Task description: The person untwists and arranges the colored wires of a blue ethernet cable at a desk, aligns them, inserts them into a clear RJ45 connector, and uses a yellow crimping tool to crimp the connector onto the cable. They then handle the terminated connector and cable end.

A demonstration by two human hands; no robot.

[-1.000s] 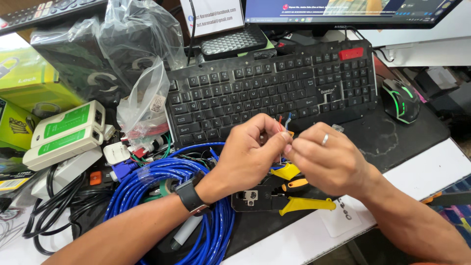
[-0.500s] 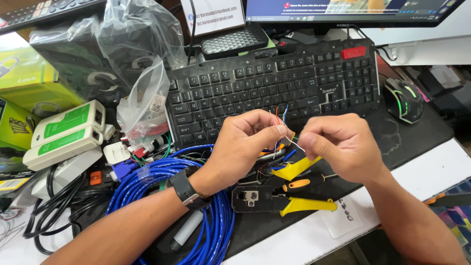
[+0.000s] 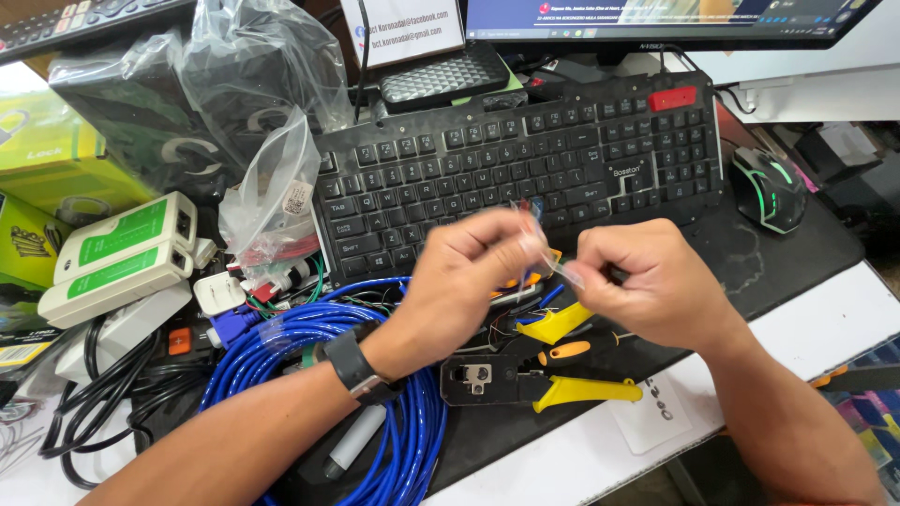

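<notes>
Both of our grips are pinched shut on the same thin bundle of coloured wires (image 3: 536,245), the left hand (image 3: 464,281) holding it between thumb and fingertips and the right hand (image 3: 652,281) closed around the other end, knuckles toward us. Compared with half a second ago, our hands sit a little lower over the front edge of the black keyboard (image 3: 525,169), and the left fingers are now blurred with motion where before they were sharp; a second ago the two hands were pressed closer together. That blur makes the wire ends hard to read: we can pick out orange, blue and pale strands, but not how many there are or whether a clear plug sits on them. Our right fingertips are hidden behind the hand itself, so we cannot tell exactly where they press. The wires hang in the air just above the counter (image 3: 806,328), over the yellow-handled crimping tool (image 3: 534,384), which lies on the dark mat (image 3: 769,272) beside the coil of blue cable (image 3: 281,347). Our left wrist wears a black watch (image 3: 352,365). A green-and-white cable tester (image 3: 122,258) rests at far left, and a mouse (image 3: 767,187) lies to the right of the keyboard.
</notes>
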